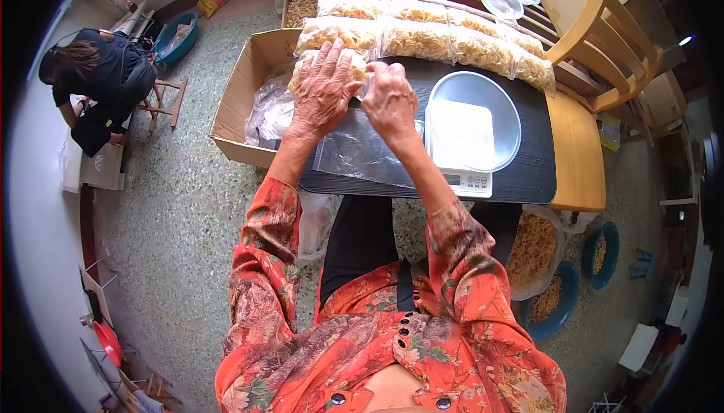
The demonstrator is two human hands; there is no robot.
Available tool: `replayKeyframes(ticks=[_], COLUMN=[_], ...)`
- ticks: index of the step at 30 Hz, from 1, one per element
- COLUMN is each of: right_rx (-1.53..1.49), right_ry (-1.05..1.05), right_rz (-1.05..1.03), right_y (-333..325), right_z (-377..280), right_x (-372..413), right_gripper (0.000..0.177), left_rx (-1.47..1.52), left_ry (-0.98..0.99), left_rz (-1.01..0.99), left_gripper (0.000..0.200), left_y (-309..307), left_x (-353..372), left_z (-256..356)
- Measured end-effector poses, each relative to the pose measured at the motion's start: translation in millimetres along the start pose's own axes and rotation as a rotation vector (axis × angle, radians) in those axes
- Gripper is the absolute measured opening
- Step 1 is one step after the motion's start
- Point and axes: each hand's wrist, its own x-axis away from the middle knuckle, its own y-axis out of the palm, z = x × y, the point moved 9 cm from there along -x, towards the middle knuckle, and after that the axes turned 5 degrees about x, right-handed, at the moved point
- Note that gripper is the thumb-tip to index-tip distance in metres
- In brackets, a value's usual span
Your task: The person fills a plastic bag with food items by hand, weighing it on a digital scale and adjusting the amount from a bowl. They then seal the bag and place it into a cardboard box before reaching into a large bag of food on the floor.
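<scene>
My left hand lies with its fingers stretched out on top of a clear plastic bag of pale yellow dried pieces. Beside it, my right hand has its fingers curled at that bag's right end, seemingly gripping the plastic; the fingertips are partly hidden. A flat, clear plastic bag rests on the black table below my hands. To the right stands a white digital scale with a round metal bowl on it.
Several filled bags line the table's far side. A cardboard box holding plastic bags stands left. A wooden chair is at the right, with tubs on the floor. Another person sits far left.
</scene>
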Motion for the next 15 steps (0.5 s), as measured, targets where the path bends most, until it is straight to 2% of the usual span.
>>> replayKeyframes(ticks=[6,11,13,15], right_rx=[-0.194,-0.342,-0.386,-0.394], right_ry=[-0.176,-0.265,-0.301,-0.306], right_rz=[0.027,-0.046,-0.088,-0.089], right_y=[-53.1,-75.1,-82.9,-95.1], right_z=[-42.7,-40.8,-35.8,-29.8], right_x=[53.6,102.5,122.1,136.7], right_gripper=[0.013,0.016,0.018,0.017], left_rx=[-0.064,-0.039,0.011,0.092], left_ry=[0.014,0.019,-0.054,-0.077], left_rz=[-0.086,-0.129,-0.195,-0.118], left_gripper=[0.059,0.062,0.065,0.066], left_y=[11.4,10.1,10.1,0.7], left_x=[3.4,-0.5,-3.0,-17.4], left_z=[0.2,0.0,-6.5,-19.7])
